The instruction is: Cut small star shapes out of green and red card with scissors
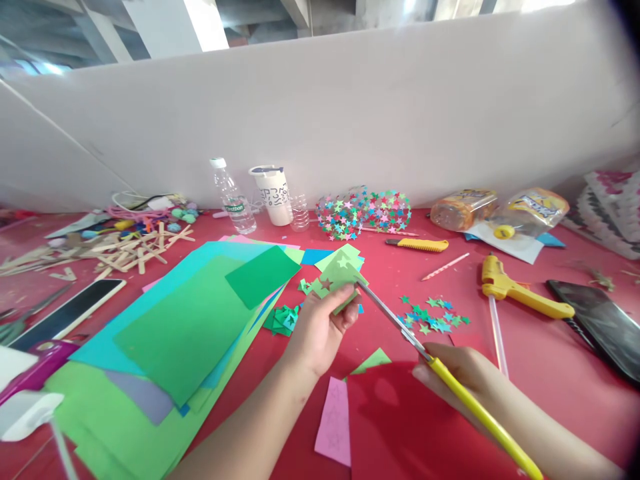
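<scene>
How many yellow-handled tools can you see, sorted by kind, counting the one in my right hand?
Scissors, in your right hand: 1
Utility knife: 1
Glue gun: 1
Total: 3

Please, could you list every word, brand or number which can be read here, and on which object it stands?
"estbon", its beginning unclear: water bottle, on the label.
Dark marks on the white cup: not clear enough to read.
Lettering on the left lying bottle and right lying bottle: too blurred.

There are two hands (320,333) (457,370), one pair of scissors (477,407), one cutter (423,245) and one yellow glue gun (525,293).
</scene>
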